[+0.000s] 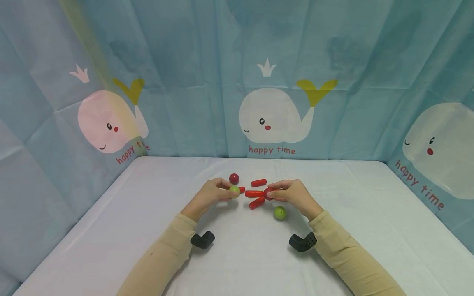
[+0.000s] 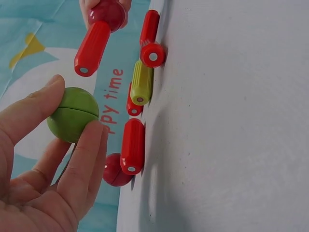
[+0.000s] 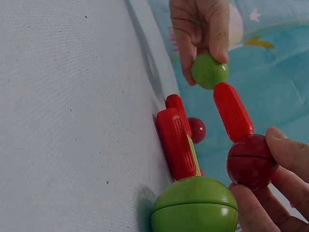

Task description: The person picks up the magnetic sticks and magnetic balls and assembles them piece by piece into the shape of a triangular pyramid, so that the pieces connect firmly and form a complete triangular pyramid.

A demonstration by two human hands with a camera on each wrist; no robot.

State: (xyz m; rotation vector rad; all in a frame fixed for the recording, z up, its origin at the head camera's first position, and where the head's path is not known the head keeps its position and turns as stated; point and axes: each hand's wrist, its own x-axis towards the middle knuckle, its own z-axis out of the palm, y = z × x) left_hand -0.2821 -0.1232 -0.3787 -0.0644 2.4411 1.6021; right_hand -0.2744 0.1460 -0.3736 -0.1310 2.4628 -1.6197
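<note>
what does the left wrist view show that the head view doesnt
Only the left wrist view shows a yellow-green stick lying among the red sticks. Only the head view shows the second green ball on the table and both sleeves. Both show the left hand pinching a green ball and the right hand holding a dark red ball with a red stick attached.

In the right wrist view a green ball (image 3: 194, 205) at the bottom middle is cut off by the lower edge, and a yellow-green stick (image 3: 194, 154) shows only as a thin strip behind a red stick (image 3: 175, 143). In the left wrist view the left hand (image 2: 36, 169) runs off the lower left corner, and the right hand's fingers (image 2: 91, 7) are cropped by the top edge.
</note>
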